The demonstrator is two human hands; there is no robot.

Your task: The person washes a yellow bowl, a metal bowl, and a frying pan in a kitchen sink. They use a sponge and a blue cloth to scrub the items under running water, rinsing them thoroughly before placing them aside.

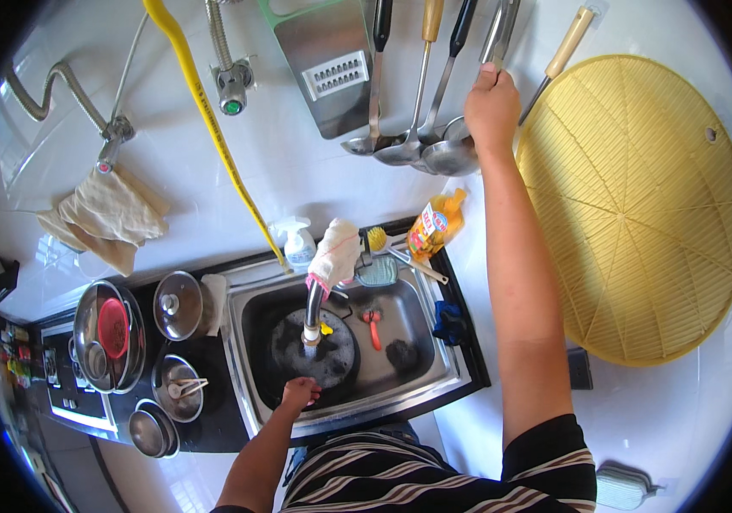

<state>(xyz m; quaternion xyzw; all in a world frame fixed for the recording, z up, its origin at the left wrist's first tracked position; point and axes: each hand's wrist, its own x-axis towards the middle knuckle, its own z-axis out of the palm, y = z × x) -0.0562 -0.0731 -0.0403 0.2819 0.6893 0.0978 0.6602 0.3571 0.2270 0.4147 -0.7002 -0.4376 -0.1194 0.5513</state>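
Observation:
My right hand (493, 109) is raised to the wall and closed around the handle of a metal utensil (500, 35), in the row of hanging ladles (398, 151). Below, my left hand (302, 392) is at the near rim of a dark round pan (340, 359) in the steel sink (427, 378); its fingers are curled, and whether they grip the rim cannot be told. Water runs from the faucet (312, 314), which has a cloth (335, 251) wrapped round it, into the sudsy pan. An orange-handled tool (374, 330) and a dark scouring pad (401, 354) lie beside the pan.
Pans, lids and bowls (177, 388) stand on the black counter left of the sink. A spray bottle (300, 243), a yellow brush (377, 239) and an orange detergent pouch (436, 224) are behind it. A grater (334, 77) and a large round yellow mat (638, 211) hang on the wall.

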